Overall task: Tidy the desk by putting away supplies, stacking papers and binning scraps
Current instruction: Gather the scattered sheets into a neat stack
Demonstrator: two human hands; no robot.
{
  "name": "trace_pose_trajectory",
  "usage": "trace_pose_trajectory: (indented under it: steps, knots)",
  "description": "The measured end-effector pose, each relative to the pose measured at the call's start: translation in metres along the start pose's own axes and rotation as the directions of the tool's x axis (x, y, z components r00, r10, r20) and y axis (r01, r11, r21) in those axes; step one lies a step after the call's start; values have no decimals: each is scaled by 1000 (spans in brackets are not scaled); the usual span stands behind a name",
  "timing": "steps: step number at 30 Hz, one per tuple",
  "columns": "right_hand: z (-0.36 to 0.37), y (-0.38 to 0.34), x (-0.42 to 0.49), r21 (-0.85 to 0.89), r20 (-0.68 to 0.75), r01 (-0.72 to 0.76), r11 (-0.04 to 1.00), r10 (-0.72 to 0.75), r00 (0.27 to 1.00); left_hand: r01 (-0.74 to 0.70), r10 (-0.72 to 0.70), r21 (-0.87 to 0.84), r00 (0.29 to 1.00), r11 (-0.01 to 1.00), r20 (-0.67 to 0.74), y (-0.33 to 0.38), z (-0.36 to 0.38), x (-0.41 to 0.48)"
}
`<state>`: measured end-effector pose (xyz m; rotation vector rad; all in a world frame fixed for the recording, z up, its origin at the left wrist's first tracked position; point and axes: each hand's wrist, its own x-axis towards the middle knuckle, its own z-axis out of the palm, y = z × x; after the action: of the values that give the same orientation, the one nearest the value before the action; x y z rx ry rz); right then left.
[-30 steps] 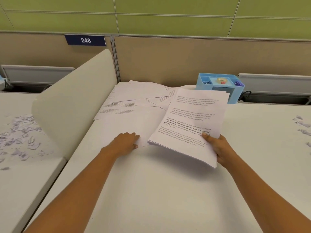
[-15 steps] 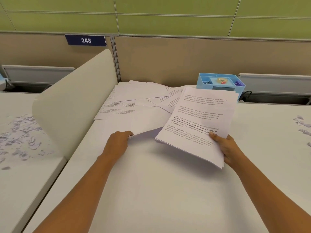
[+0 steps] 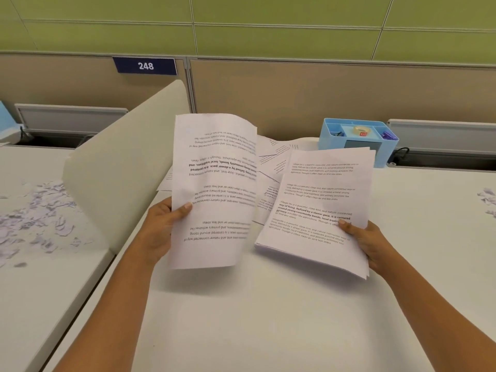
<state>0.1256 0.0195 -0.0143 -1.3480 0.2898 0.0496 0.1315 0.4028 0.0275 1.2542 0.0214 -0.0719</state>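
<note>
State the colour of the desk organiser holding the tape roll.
Light blue plastic organiser; head view.

office | cubicle partition point(image 3: 335, 100) with number plate 248 point(image 3: 145, 66) | white desk point(image 3: 268, 318) | blue desk organiser point(image 3: 358, 136)

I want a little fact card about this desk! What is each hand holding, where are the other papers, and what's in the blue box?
Left hand: holds one sheet, lifted off the desk, print upside down
Right hand: holds a stack of papers, thumb on top
Loose papers: spread on the desk behind both hands
Blue organizer: at the back of the desk, tape roll inside
Scraps: torn bits left of the divider; a few more at the far right
Stacking: not finished
</note>
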Motion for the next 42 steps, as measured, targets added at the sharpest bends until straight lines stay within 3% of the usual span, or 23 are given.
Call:
trace_pose_trajectory:
  steps: [11, 17, 20, 22, 25, 30, 34, 38, 42]
  knots:
    - [11, -6, -2, -54, 134, -15, 998, 22, 991, 56, -54, 28, 995, 998, -86, -13, -1, -3]
    - [11, -11, 0, -157, 193, -24, 987, 55, 980, 122, -196, 401, 970, 908, 147, 33, -19, 13]
    - [17, -17, -5, -191, 253, -50, 980, 98, 962, 80, -355, 688, 896, 721, 268, 80, -16, 22]
    - [24, -19, -10, -228, 272, -78, 970, 141, 952, 48, -469, 822, 839, 567, 275, 107, -5, 28]
    - [34, -17, -13, -318, 296, -86, 944, 185, 937, 14, -582, 928, 783, 372, 221, 127, 23, 39]
    - [52, -13, -18, -380, 316, -107, 919, 238, 918, -131, -595, 991, 794, 33, 125, 113, 75, 62]
    - [59, -6, -17, -343, 317, -145, 928, 260, 912, -338, -555, 893, 822, -297, 126, 85, 108, 72]
    - [63, 0, -17, -247, 318, -193, 950, 267, 909, -447, -453, 687, 871, -572, 190, 61, 127, 69]
    - [63, 8, -12, -121, 306, -248, 961, 274, 912, -527, -409, 409, 845, -745, 345, 51, 140, 64]
